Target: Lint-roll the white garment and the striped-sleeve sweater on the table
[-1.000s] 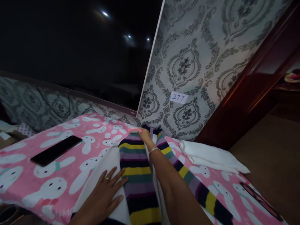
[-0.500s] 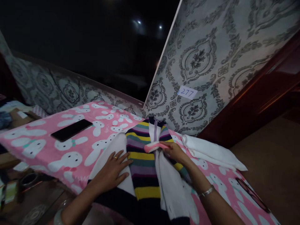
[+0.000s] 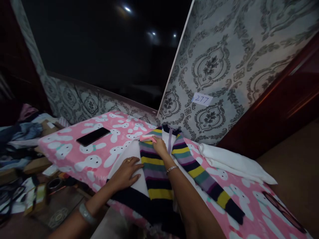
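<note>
A striped knit cardigan (image 3: 156, 172) in yellow, green, purple and navy, with a white section, lies on a pink rabbit-print cloth (image 3: 92, 162). My left hand (image 3: 126, 173) rests flat on its white part, fingers spread, gripping nothing. Near the shoulder at the upper left, my right hand (image 3: 160, 146) is closed round the handle of a slim pink-and-white brush (image 3: 147, 138), which touches or sits just above the stripes. The underside of the brush cannot be seen. One striped sleeve (image 3: 199, 169) stretches out to the right, and my right forearm hides part of the cardigan's front.
A black phone (image 3: 93, 136) lies at the left on the cloth. To the right are a folded white cloth (image 3: 234, 162) and dark-framed glasses (image 3: 282, 209). A large dark screen (image 3: 107, 49) hangs behind. Clothes and boxes (image 3: 37, 166) crowd the floor at left.
My right hand has carried the brush left and away from me, from the cardigan's middle to its shoulder. The right sleeve shows more fully. My left hand stays on the white part.
</note>
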Available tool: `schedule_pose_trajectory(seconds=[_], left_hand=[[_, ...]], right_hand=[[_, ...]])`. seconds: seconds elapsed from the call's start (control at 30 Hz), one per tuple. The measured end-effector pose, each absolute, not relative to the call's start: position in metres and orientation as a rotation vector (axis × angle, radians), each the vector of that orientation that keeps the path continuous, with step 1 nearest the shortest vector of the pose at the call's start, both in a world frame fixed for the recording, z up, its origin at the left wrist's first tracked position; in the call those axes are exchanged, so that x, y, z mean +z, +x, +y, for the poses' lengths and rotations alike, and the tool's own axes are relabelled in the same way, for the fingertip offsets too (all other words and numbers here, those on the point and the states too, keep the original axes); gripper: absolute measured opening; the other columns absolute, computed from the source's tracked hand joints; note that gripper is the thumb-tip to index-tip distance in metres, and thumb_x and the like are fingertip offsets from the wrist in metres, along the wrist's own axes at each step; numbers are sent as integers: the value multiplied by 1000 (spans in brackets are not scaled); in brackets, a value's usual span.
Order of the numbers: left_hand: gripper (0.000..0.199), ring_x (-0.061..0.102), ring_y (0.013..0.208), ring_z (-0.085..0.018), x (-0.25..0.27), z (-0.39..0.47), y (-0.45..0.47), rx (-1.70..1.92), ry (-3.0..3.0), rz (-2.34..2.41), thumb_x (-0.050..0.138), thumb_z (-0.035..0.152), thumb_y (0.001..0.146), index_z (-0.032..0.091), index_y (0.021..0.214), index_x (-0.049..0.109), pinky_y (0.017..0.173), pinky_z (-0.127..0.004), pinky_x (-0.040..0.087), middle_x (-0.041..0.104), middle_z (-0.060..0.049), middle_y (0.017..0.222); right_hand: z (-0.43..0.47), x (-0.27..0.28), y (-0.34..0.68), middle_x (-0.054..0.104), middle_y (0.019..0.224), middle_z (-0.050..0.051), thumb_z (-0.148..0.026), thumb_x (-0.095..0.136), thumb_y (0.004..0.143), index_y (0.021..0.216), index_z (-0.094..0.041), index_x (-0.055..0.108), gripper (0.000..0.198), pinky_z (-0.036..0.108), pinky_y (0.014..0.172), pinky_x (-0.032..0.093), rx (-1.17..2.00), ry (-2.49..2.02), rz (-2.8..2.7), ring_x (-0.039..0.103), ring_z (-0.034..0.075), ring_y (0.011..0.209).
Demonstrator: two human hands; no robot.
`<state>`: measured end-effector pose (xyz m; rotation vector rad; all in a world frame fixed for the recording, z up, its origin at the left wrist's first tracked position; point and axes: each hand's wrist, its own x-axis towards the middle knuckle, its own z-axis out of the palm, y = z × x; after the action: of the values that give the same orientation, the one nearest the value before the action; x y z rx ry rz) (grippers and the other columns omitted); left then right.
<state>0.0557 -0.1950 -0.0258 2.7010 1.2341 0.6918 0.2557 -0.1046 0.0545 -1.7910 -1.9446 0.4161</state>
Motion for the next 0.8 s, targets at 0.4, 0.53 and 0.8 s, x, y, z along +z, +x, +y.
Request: schedule_pose_trajectory(seconds=[0.4, 0.53, 0.8], left_hand=[[38, 52, 125, -29, -35, -182, 54, 693, 2724, 1183, 46, 35, 94, 30, 126, 66, 103, -49, 42, 58, -10, 134], [39, 53, 124, -29, -35, -179, 54, 700, 2728, 1196, 44, 37, 95, 30, 125, 66, 102, -48, 43, 58, -11, 134], [47, 43, 137, -25, -32, -179, 54, 659, 2709, 1142, 37, 33, 98, 28, 142, 51, 110, -45, 37, 45, -4, 154]], right_hand=[[-337, 47, 385, 72, 120, 8, -23, 51, 86, 136, -29, 60, 51, 40, 91, 52, 597, -1702, -1902, 69, 26, 105], [-389, 61, 413, 73, 117, 6, -28, 55, 86, 131, -34, 64, 46, 39, 88, 54, 675, -1739, -1844, 70, 26, 102], [-326, 48, 351, 72, 104, 10, -17, 50, 86, 140, -28, 57, 55, 35, 84, 52, 474, -1814, -1885, 67, 24, 92]])
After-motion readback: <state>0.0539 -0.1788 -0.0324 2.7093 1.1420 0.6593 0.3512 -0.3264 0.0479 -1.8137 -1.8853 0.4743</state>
